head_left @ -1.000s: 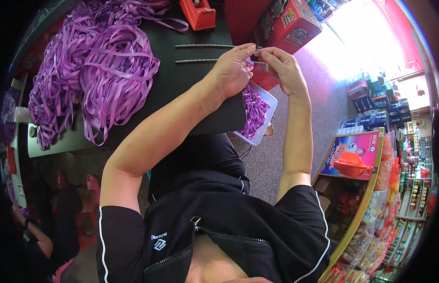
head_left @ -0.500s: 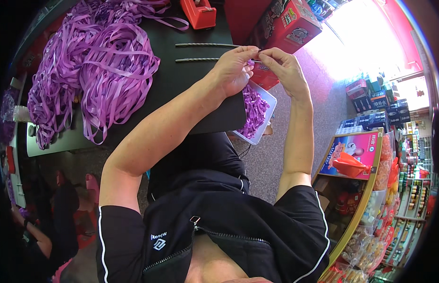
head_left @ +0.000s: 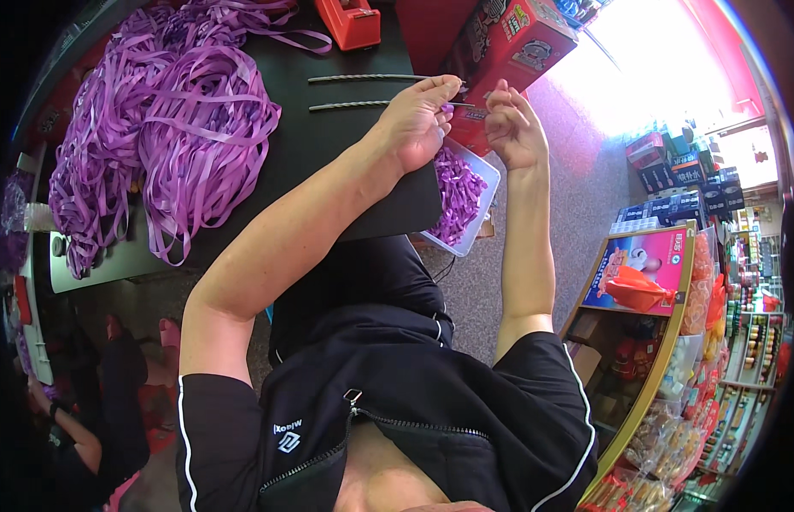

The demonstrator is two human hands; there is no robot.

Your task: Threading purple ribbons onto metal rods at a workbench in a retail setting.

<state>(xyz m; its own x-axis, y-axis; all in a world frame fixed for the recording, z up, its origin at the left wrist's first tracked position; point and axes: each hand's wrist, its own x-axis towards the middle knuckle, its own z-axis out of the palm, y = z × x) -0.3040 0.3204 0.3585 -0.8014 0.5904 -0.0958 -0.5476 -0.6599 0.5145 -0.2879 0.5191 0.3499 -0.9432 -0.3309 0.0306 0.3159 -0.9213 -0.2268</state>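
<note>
My left hand (head_left: 421,119) is over the table's right edge, closed in a pinch. A small piece of purple ribbon (head_left: 448,108) shows at its fingers. Beside that hand, two thin twisted metal rods (head_left: 350,106) stretch across the dark tabletop, their right parts passing behind the fingers. My right hand (head_left: 514,128) is raised to the right, apart from the left, its fingers loosely bent and partly spread; I make out nothing held in it. Below the hands, a white plastic tub (head_left: 485,218) holds many short purple ribbon pieces (head_left: 457,198).
A large heap of purple ribbon (head_left: 209,128) covers the left of the black table (head_left: 363,188). A red tape dispenser (head_left: 349,24) stands at the far edge. Red cartons (head_left: 525,43) are beyond, a display case (head_left: 636,282) at right. Another person's arm (head_left: 77,435) shows lower left.
My right hand has drawn away from the left to the right, and its fingers have loosened. The left hand keeps its pinch, almost in place.
</note>
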